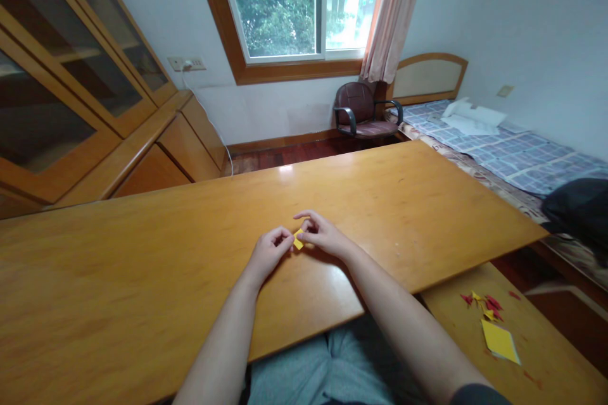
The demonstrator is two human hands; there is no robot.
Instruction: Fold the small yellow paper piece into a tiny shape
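The left hand [272,252] and right hand [325,237] pinch a small yellow paper [298,241] between their fingertips over the bench [142,278], and the patterned bed side [449,157] (beyond the bench's right end) carries what may be lettering, too blurred to read.

The left hand [272,251] and right hand [323,235] pinch a yellow paper [298,241] over the wooden counter [142,278]; on a lower counter [560,348] near right, red and yellow pieces [493,304] lie beside a yellow square [500,342].
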